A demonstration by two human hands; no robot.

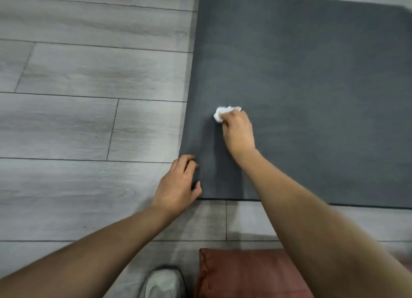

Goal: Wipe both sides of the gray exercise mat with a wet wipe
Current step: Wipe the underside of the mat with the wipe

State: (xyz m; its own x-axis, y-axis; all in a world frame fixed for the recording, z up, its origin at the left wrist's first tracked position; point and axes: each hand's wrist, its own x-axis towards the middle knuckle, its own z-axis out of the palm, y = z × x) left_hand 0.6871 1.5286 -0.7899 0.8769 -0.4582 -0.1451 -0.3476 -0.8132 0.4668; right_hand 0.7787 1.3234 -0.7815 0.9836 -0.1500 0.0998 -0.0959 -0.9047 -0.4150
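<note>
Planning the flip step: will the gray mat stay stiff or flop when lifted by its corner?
Probably floppy: the gray mat looks thin and hugs the floor. It may slide when rubbed, since the left hand rests on its near corner.

Grey wood-plank floor (78,124) — a gray exercise mat (312,86) spread flat on it, a reddish cushion (245,273) and a pale shoe (162,284) nearby.

mat (312,75) bare ahead; cushion (249,273), maybe shoe (163,284), crowd near edge.
</note>
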